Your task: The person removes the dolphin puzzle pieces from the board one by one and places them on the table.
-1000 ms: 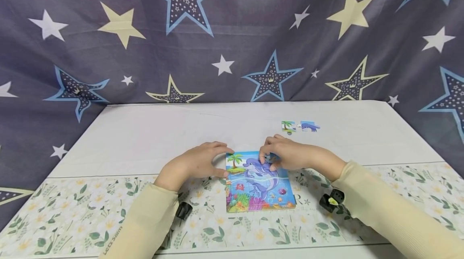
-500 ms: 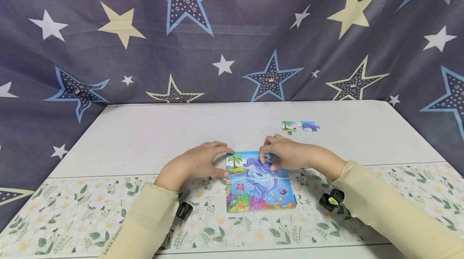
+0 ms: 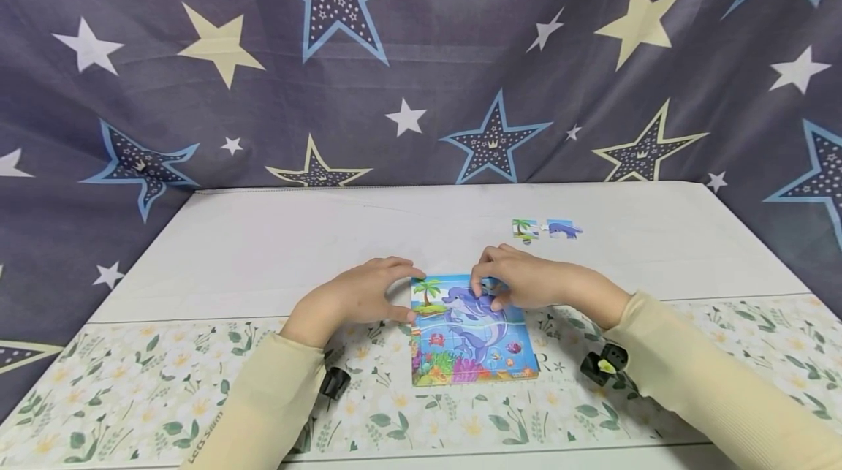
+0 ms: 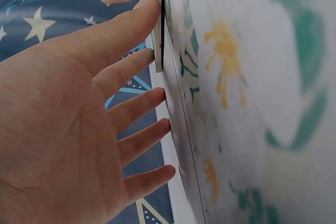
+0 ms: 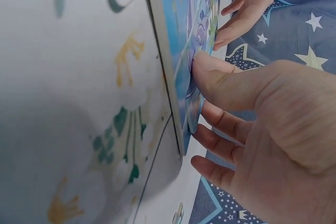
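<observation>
A jigsaw puzzle (image 3: 467, 338) with a dolphin, a palm tree and coral lies flat on the table in the head view. At its left side is my left hand (image 3: 365, 293), thumb and index fingertip touching the edge. The other fingers reach out fairly straight in the left wrist view. My right hand (image 3: 522, 278) bends over the upper right corner. Its thumb and fingers pinch a puzzle piece (image 5: 195, 113) there, which sits slightly raised above the board in the right wrist view. The hand hides most of that corner from the head view.
Behind the right hand, two loose puzzle pieces lie on the white tabletop: a palm tree piece (image 3: 525, 229) and a dolphin piece (image 3: 562, 229). A floral cloth (image 3: 197, 382) covers the table's front part. A star-patterned curtain (image 3: 421, 39) hangs at the back.
</observation>
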Demonstrator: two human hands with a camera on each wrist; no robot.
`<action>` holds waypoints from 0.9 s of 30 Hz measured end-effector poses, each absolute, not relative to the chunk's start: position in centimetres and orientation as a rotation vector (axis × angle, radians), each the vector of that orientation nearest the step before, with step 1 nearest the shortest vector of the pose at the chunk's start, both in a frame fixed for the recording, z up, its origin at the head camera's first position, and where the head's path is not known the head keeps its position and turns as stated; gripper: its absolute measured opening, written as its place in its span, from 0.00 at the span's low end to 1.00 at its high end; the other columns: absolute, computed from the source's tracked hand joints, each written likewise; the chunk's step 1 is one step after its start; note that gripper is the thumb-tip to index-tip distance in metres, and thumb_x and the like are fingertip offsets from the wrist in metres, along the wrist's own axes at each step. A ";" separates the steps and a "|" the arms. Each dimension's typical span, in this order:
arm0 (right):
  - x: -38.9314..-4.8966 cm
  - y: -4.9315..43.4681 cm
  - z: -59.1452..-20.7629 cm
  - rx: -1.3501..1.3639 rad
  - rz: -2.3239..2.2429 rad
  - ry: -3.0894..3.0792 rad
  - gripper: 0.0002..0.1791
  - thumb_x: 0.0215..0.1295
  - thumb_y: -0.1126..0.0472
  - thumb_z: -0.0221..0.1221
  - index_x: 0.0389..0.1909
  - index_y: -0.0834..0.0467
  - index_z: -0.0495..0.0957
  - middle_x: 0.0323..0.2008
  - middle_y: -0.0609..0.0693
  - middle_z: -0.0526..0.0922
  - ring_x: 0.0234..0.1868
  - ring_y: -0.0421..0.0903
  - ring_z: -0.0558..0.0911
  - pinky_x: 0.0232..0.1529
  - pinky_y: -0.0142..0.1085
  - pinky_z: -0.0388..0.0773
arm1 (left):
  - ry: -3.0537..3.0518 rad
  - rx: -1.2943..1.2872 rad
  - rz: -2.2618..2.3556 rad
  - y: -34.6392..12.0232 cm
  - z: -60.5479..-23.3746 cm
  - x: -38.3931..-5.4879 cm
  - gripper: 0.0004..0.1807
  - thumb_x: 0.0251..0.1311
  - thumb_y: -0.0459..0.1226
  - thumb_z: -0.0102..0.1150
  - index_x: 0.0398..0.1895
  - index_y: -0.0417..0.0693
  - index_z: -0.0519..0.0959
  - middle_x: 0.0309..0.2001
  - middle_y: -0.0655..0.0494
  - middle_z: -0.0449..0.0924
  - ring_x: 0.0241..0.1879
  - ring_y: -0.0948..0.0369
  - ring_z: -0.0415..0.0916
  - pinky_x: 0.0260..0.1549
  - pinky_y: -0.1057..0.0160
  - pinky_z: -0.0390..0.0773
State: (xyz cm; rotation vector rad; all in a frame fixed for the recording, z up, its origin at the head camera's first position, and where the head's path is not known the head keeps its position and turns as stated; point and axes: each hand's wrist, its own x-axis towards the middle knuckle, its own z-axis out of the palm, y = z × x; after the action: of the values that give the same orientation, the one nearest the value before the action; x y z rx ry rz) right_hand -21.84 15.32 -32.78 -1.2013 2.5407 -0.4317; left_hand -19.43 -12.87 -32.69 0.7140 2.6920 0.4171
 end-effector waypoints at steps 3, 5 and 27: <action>-21.8 15.4 -32.8 -1.210 -0.442 2.546 0.10 0.62 0.61 0.68 0.37 0.45 0.77 0.45 0.45 0.71 0.41 0.45 0.65 0.43 0.42 0.67 | 2.691 0.712 0.418 -12.9 -32.7 -19.5 0.37 0.59 0.54 0.67 0.71 0.59 0.68 0.75 0.50 0.57 0.74 0.46 0.52 0.68 0.39 0.58; -21.8 15.4 -32.9 -1.216 -0.443 2.553 0.10 0.61 0.61 0.68 0.37 0.45 0.77 0.44 0.44 0.71 0.41 0.45 0.65 0.43 0.42 0.66 | 2.689 0.711 0.417 -12.9 -32.8 -19.5 0.37 0.60 0.54 0.67 0.72 0.59 0.68 0.75 0.51 0.57 0.74 0.46 0.52 0.68 0.39 0.57; -21.6 15.6 -33.3 -1.110 -0.582 2.586 0.22 0.60 0.61 0.68 0.54 0.56 0.75 0.44 0.47 0.73 0.48 0.48 0.70 0.51 0.46 0.72 | 2.688 0.699 0.396 -12.9 -32.8 -19.4 0.36 0.61 0.54 0.66 0.72 0.61 0.68 0.75 0.52 0.57 0.74 0.47 0.52 0.68 0.38 0.58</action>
State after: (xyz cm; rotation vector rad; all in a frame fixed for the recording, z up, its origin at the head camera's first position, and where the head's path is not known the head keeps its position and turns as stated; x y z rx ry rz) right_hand -21.60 15.61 -33.33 -1.1102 2.5864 -0.5818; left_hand -19.44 -12.87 -32.76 0.6990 2.6881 0.3962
